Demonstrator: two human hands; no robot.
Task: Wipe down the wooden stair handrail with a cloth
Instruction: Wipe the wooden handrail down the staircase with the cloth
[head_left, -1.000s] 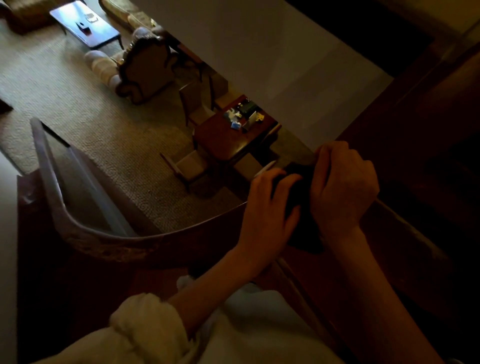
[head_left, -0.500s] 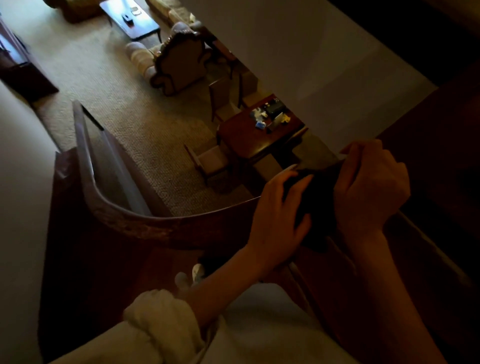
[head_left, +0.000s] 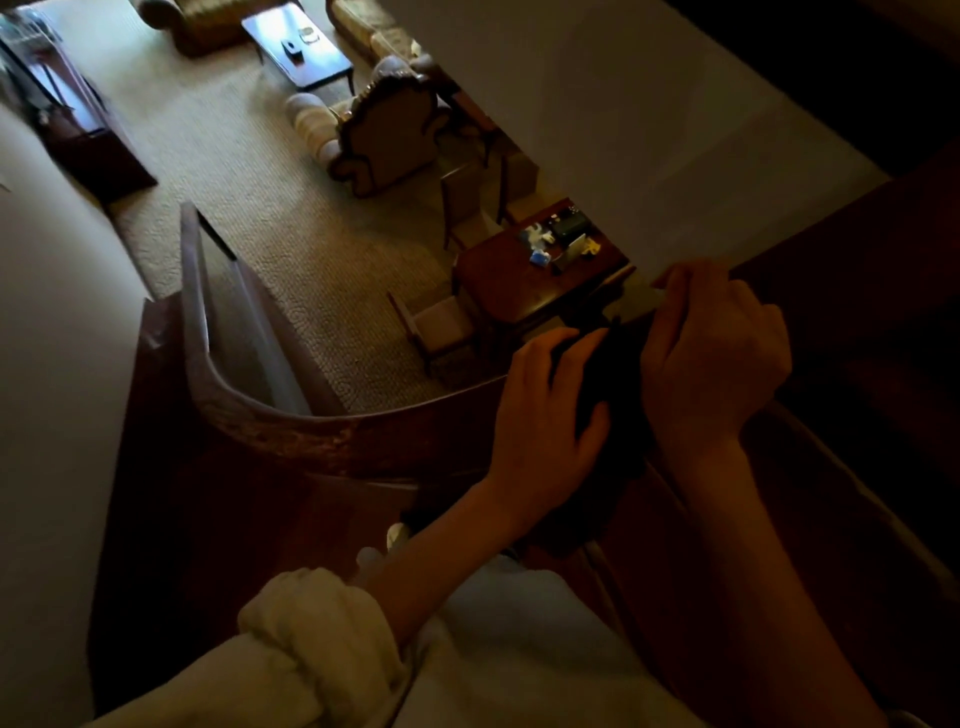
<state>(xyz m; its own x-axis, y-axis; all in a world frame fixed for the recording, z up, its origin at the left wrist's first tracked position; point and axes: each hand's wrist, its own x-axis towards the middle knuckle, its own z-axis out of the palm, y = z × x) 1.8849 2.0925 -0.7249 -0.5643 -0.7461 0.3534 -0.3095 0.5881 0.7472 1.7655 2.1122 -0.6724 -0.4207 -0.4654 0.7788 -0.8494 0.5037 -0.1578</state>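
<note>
The dark wooden handrail (head_left: 322, 431) curves from the left wall across the middle and runs under both my hands. A dark cloth (head_left: 621, 395) lies over the rail between them, hard to make out in the dim light. My left hand (head_left: 545, 415) lies on the cloth's left side with its fingers wrapped over the cloth and rail. My right hand (head_left: 711, 353) grips the cloth from the right, fingers curled over its far edge.
Beyond the rail is a drop to a carpeted room below, with a wooden table (head_left: 540, 275), chairs, an armchair (head_left: 389, 135) and a coffee table (head_left: 301, 47). A white wall (head_left: 57, 338) stands at the left. Dark stairs lie at the right.
The view has swung so the rail and room sit further right and lower. Both hands stay on the cloth at the same spot on the rail.
</note>
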